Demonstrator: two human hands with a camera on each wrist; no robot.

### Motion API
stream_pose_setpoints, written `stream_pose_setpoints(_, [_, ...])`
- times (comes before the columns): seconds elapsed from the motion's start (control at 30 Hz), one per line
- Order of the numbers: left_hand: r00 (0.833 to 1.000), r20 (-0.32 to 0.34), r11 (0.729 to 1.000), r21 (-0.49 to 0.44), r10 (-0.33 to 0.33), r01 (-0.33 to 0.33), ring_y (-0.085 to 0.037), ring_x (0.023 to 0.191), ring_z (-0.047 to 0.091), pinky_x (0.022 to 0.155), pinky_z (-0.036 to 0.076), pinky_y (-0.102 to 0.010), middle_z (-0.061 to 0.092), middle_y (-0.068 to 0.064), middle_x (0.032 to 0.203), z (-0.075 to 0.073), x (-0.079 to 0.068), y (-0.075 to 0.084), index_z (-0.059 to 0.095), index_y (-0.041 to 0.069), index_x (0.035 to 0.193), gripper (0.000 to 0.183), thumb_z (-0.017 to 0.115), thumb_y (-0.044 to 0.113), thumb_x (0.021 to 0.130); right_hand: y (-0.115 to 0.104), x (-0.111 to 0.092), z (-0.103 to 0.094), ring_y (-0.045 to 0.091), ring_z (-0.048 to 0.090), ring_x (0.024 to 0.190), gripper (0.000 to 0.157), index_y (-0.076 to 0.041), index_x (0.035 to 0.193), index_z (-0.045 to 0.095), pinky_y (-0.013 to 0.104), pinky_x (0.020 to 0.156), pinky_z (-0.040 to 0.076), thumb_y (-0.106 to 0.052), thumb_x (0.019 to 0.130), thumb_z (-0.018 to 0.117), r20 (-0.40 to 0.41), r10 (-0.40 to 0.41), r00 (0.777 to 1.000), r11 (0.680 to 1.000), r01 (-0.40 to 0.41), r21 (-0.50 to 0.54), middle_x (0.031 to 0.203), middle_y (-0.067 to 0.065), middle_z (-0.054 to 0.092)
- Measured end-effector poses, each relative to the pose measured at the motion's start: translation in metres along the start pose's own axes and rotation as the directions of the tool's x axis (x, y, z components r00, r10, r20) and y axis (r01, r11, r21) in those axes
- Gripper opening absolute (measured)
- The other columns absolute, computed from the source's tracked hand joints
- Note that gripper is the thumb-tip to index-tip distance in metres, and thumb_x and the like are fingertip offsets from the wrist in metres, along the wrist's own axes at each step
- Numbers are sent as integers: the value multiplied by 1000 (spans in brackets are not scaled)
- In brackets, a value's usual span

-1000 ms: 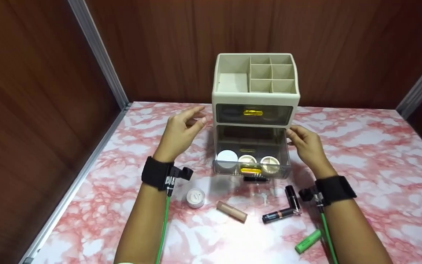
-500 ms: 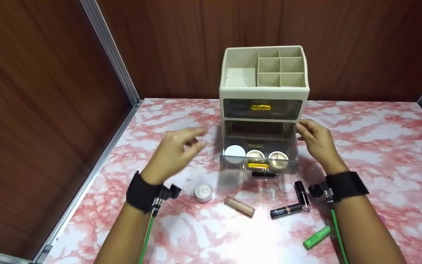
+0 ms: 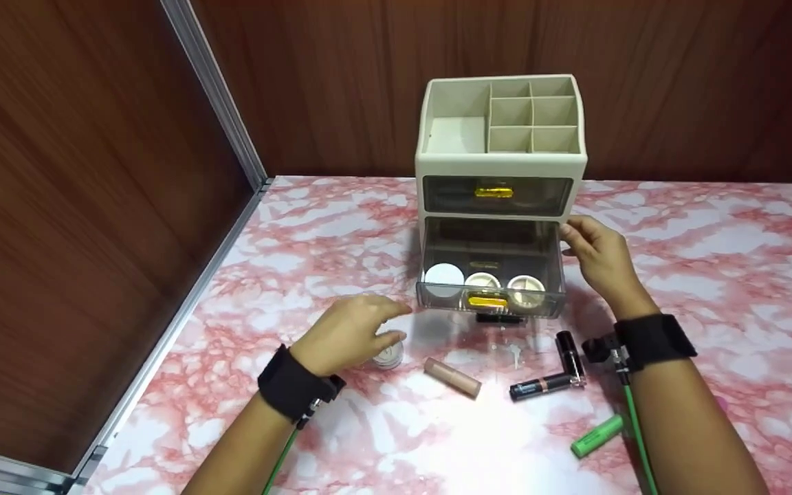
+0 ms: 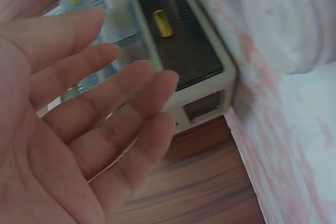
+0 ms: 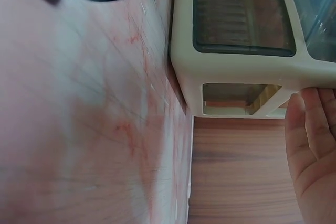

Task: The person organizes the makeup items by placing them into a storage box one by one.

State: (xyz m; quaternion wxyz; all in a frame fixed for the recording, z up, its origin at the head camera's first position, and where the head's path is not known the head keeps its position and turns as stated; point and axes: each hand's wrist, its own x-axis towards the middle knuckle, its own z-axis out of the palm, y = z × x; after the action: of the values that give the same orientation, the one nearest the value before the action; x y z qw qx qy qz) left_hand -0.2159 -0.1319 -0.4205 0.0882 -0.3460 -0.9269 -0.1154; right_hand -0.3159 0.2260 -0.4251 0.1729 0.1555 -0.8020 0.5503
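My left hand (image 3: 349, 335) hovers over a small round cosmetic jar (image 3: 389, 355), partly covering it. Its fingers are spread and relaxed with nothing between them; the left wrist view shows the jar (image 4: 281, 17) a little apart from them. At the right side wall of a cream makeup organizer (image 3: 499, 165), my right hand (image 3: 602, 258) rests its fingertips against the frame. In the right wrist view its fingers (image 5: 315, 124) look fairly straight. A clear drawer (image 3: 492, 254) is pulled out, holding a white-lidded jar (image 3: 444, 280) and two smaller round containers (image 3: 525, 292).
On the marbled table lie a beige tube (image 3: 452, 377), two black lipstick tubes (image 3: 540, 386) touching end to end, and a green tube (image 3: 597, 436). Another black tube (image 3: 500, 319) lies under the drawer's front. Wood panels (image 3: 341, 82) stand behind and at the left.
My left hand has moved down from beside the organizer towards the small jar. The right hand has stayed at the organizer's side. The head view has shifted slightly.
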Motion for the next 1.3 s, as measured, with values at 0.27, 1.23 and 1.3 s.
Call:
stream_pose_setpoints(0.27, [987,155,999,43,-38,32,-13,91,57,71,48,-32,59,4,105,16,-5,-7,62,15,113,45,69,35,73,-1,0,-1,4,57,73,26,4,106,59,15,63,46,-16,91,52,-8,0,1000,1000,0,18,93,16,61])
stream_pose_setpoints(1.23, [993,121,1000,-3,10,-9,-13,92,56,74,47,-31,59,3,104,16,-10,-5,60,15,115,50,74,28,70,1,0,-1,4,56,73,29,4,107,59,16,64,46,-19,90,53,-2,15,1000,999,-14,36,97,24,59])
stream_pose_setpoints(1.3, [994,106,999,-37,18,-15,-12,94,56,77,46,-31,59,3,107,10,-8,-2,59,15,116,51,74,29,70,1,1,-1,4,56,74,29,5,107,58,16,65,46,-18,90,53,-7,15,1000,999,-15,37,97,24,59])
